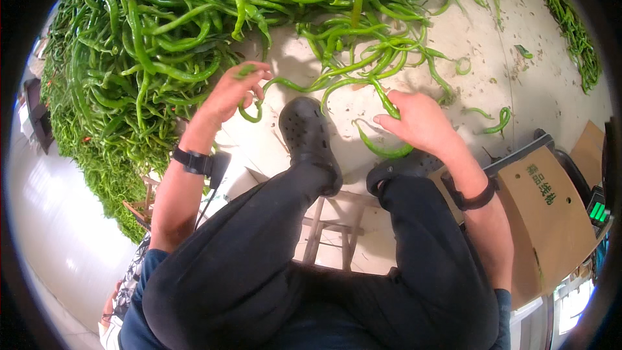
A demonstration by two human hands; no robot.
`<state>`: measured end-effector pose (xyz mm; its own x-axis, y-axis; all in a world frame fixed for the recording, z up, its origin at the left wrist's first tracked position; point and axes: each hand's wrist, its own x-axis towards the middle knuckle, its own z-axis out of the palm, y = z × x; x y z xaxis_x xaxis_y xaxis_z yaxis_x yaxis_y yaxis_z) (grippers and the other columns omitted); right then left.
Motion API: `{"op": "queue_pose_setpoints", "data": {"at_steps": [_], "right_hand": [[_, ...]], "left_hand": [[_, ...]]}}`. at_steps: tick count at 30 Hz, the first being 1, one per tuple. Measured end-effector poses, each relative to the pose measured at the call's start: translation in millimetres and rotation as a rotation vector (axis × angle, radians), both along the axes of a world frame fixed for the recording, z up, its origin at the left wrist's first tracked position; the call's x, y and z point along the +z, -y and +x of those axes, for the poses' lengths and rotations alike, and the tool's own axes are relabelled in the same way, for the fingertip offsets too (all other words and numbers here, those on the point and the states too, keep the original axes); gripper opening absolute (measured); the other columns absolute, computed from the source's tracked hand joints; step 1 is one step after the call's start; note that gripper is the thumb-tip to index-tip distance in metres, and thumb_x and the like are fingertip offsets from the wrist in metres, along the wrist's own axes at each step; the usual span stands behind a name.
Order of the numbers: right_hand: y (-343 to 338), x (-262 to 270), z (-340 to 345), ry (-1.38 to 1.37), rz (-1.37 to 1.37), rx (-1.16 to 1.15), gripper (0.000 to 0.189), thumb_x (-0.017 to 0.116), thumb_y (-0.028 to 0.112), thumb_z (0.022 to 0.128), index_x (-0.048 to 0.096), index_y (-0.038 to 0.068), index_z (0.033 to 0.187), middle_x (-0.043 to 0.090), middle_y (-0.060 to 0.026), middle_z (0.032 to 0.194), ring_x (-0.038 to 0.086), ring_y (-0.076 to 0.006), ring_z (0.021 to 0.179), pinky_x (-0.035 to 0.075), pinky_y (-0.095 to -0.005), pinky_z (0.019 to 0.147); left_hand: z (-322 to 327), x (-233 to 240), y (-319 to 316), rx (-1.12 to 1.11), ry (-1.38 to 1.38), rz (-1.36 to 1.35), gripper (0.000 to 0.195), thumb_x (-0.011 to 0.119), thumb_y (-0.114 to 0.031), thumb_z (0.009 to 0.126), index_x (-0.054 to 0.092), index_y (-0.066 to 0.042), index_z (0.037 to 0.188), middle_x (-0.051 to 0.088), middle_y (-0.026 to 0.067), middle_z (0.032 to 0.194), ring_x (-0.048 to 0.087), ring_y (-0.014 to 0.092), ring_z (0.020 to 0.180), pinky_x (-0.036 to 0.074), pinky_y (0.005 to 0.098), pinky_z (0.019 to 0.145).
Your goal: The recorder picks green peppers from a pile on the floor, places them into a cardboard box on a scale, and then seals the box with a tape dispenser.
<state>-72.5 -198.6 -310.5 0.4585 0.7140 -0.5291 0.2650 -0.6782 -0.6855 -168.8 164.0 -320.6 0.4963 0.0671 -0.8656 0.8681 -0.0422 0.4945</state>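
My right hand grips a long green chili pepper between thumb and fingers, its upper end among other peppers. Below that hand, a curved green pepper runs over my right clog; its contact with the palm is hidden. At the left, my left hand is beside the large pepper heap, fingers partly bent. A blurred green piece overlaps its fingers. A curled pepper passes by its fingertips; whether it is pinched cannot be seen. Between the hands, a loose cluster of peppers lies on the floor.
Black clogs stand on the pale tiled floor, littered with small scraps. A wooden stool shows between my legs. To the right is a cardboard box bearing writing. More peppers lie far right. Another person's arm appears lower left.
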Motion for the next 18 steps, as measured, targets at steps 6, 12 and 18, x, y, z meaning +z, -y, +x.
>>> {"op": "queue_pose_setpoints", "data": {"at_steps": [6,12,18], "right_hand": [[1,-11,-10,-0.148,-0.065,-0.094,0.042,0.071,0.038,0.084,0.063,-0.003,0.091,0.064,-0.0261,0.081,0.063,-0.0436,0.076,0.050,-0.0470,0.070],[7,-25,-26,-0.244,-0.047,-0.189,0.040,0.073,0.036,0.084,0.065,-0.003,0.092,0.065,-0.0216,0.077,0.063,-0.0335,0.069,0.050,-0.0399,0.067],[16,-32,-42,-0.343,-0.068,-0.235,0.037,0.075,0.033,0.083,0.066,-0.002,0.092,0.067,-0.0161,0.077,0.063,-0.0206,0.070,0.050,-0.0352,0.068]], "left_hand": [[-8,-14,7,-0.117,-0.186,0.308,0.042,0.058,-0.020,0.096,0.056,-0.002,0.134,0.067,0.0104,0.076,0.047,0.009,0.051,0.040,0.0248,0.047],[-45,-68,-4,-0.716,0.583,0.950,0.036,0.066,-0.019,0.087,0.065,-0.009,0.122,0.069,0.0109,0.088,0.065,0.019,0.072,0.054,0.0340,0.065],[-16,-42,29,-0.590,-0.078,0.512,0.041,0.074,-0.016,0.080,0.062,-0.003,0.116,0.069,0.0174,0.102,0.069,0.031,0.090,0.053,0.0411,0.085]]}}
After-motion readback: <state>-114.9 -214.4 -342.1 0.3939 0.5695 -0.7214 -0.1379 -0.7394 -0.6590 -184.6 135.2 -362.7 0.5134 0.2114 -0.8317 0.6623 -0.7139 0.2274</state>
